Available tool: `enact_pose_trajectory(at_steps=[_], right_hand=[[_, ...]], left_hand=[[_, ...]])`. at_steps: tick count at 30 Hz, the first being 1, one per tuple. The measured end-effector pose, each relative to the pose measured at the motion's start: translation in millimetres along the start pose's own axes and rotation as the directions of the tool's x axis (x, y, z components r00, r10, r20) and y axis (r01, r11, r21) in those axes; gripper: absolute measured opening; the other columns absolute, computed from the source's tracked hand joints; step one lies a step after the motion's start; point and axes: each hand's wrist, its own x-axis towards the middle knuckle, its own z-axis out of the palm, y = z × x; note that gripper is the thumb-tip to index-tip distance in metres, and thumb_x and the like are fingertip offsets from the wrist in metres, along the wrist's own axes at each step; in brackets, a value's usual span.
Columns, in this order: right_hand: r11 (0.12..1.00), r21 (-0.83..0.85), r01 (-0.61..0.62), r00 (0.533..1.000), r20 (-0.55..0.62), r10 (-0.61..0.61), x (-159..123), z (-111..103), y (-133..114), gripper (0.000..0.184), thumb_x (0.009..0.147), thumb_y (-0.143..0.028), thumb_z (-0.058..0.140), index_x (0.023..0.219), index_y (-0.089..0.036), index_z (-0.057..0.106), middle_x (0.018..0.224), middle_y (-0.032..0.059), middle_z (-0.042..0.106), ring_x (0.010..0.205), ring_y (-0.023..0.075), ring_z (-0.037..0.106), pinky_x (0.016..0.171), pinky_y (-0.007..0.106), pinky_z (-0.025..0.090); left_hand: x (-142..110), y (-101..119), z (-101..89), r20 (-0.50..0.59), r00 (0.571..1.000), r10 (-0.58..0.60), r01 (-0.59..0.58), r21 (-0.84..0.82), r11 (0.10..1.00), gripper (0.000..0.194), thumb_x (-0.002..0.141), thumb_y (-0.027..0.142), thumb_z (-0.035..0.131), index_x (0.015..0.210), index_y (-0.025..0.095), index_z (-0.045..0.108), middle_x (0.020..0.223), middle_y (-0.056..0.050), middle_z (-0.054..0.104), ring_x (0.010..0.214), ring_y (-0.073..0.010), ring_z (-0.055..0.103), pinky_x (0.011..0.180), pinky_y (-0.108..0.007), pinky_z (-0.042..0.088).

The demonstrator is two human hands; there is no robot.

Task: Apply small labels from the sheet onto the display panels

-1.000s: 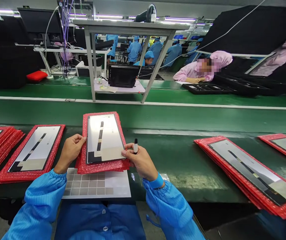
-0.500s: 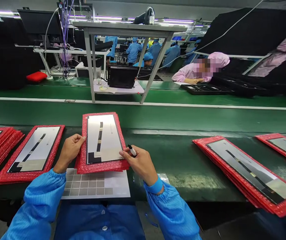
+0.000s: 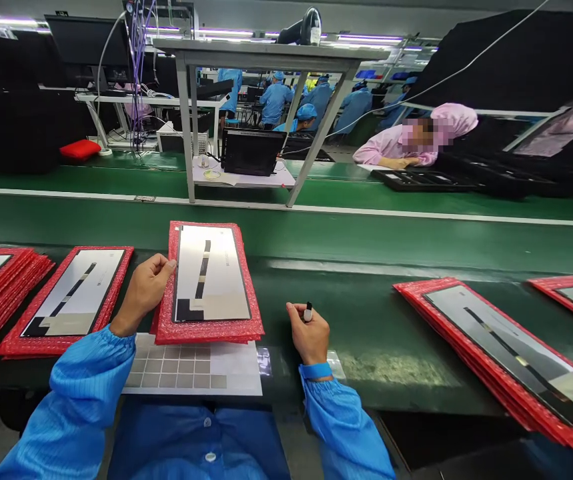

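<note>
In front of me lies a display panel [image 3: 216, 273] with a silvery back, a dark ribbon strip and a black corner, on top of red bubble-wrap bags [image 3: 206, 333]. The left edge of a red bag is pinched by my left hand [image 3: 147, 288]. My right hand [image 3: 310, 337] is closed around a marker pen [image 3: 308, 312] with a black tip end, apart from the panel and over the green bench. Under the bags, a white sheet with grey squares [image 3: 181, 372] shows partly.
Red-bagged panels lie at the left [image 3: 73, 293], with a taller stack [image 3: 6, 293] beyond them. Another stack [image 3: 506, 347] sits at the right. A metal stand [image 3: 271, 48] rises behind the green bench [image 3: 356, 260]. Across from me a person in pink [image 3: 386, 147] leans on the bench.
My right hand has let go of the panel's lower right edge and moved right with the marker pen. My left hand stays at the bag's left edge. The view has shifted slightly.
</note>
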Motion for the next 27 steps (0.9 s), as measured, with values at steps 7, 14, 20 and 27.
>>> enact_pose_trajectory(at_steps=[7,14,20,27], right_hand=[[0.997,0.012,-0.071,0.997,-0.004,0.071,2,1,4,0.055,0.072,-0.072,0.067,0.074,-0.018,0.077,0.07,0.0101,0.075,0.067,0.0277,0.067,0.064,0.035,0.047],[0.989,-0.029,-0.144,0.99,0.007,0.144,7,0,8,0.056,0.066,-0.072,0.069,0.076,-0.018,0.078,0.076,0.0121,0.077,0.075,0.0317,0.07,0.068,0.037,0.049],[0.983,-0.023,-0.183,0.983,-0.017,0.183,8,-4,2,0.061,0.062,-0.076,0.07,0.075,-0.017,0.079,0.074,0.014,0.077,0.073,0.0327,0.071,0.062,0.037,0.049],[0.994,-0.011,-0.108,0.994,-0.004,0.108,7,0,1,0.058,0.068,-0.073,0.07,0.075,-0.016,0.08,0.064,0.0111,0.074,0.063,0.0288,0.068,0.055,0.034,0.045]], left_hand=[[1,7,6.8,0.085,0.986,-0.145,0.161,-0.22,0.962,0.056,0.077,0.066,0.078,0.102,0.018,0.064,0.076,0.0,0.07,0.061,-0.015,0.063,0.056,-0.025,0.051],[8,6,-0.4,0.265,0.945,-0.19,0.274,-0.332,0.902,0.064,0.06,0.049,0.095,0.108,0.014,0.071,0.088,-0.007,0.079,0.072,-0.022,0.075,0.067,-0.032,0.063],[9,-21,-107.9,0.194,0.928,-0.319,0.362,-0.254,0.897,0.062,0.055,0.048,0.096,0.101,0.016,0.073,0.083,-0.006,0.079,0.068,-0.0222,0.075,0.062,-0.031,0.062],[-4,-55,-237.4,-0.057,0.889,-0.454,0.449,-0.089,0.889,0.062,0.046,0.053,0.1,0.091,0.023,0.069,0.073,0.0,0.078,0.069,-0.0212,0.072,0.063,-0.032,0.062]])
